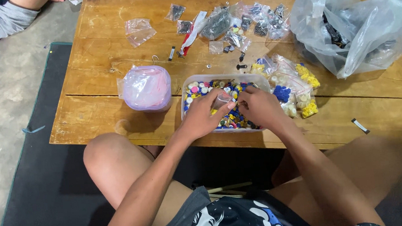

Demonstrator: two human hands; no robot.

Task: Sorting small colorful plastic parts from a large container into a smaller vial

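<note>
Knees: bare, either side of the view, nearest the camera.
Left hand [206, 115]: fingers curled, pinching a small clear bag [223, 98] by its mouth, just above the tub.
Right hand [258, 106]: fingertips pressed together at the bag's opening; whether they hold a piece I cannot tell.
Clear tub [187, 86]: on the bench [95, 111], full of small coloured caps [201, 88], under both hands.
Advice: keep the bag's mouth held wide and low over the tub, so dropped pieces fall back in.
Lilac container [147, 88]: left of the tub.
Filled bags [294, 89]: right of it.
Large plastic sack [354, 24]: far right.
</note>
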